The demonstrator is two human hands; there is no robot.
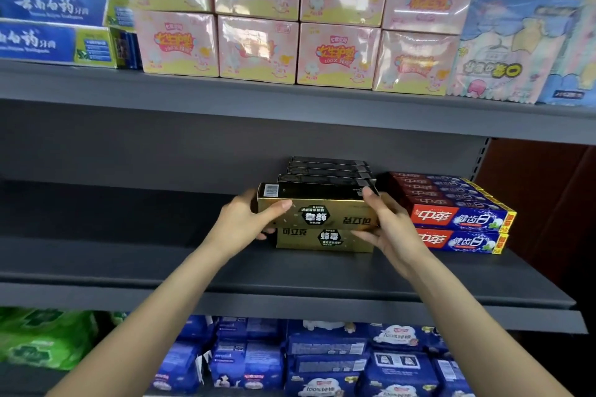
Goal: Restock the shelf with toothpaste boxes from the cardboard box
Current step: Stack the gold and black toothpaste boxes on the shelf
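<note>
Grey metal store shelving, middle shelf [161, 255] mostly bare to the left, stocked only toward the right. Gold toothpaste box [317, 213] held at both ends just above a second gold box [324, 240] lying at the near edge of the shelf, print upside down against the upright print of the box beneath. Left hand [245, 219] wrapped round the left end, thumb across the front face; right hand [392, 229] pinching the right end, fingers [369, 193] hooked over the top far edge, lower fingers spread loose beneath. Behind, a row of black-topped boxes [329, 171] running toward the back panel; just beside on the right, red-and-blue toothpaste boxes [461, 219] stacked two high. Above, pink tissue packs [258, 48] and blue-and-green toothpaste cartons [58, 29]; below, blue wrapped packs [322, 361]. Source cardboard box not in view. Likely risks from here: held box overhanging left of the one beneath, so set down as is, an uneven stack apt to tip or slide off the near edge; label left inverted and facing shoppers wrongly unless turned; right hand close against the red-and-blue stack, so a careless withdrawal liable to nudge those boxes askew; a push too far back likely to shunt the black-topped row out of line.
</note>
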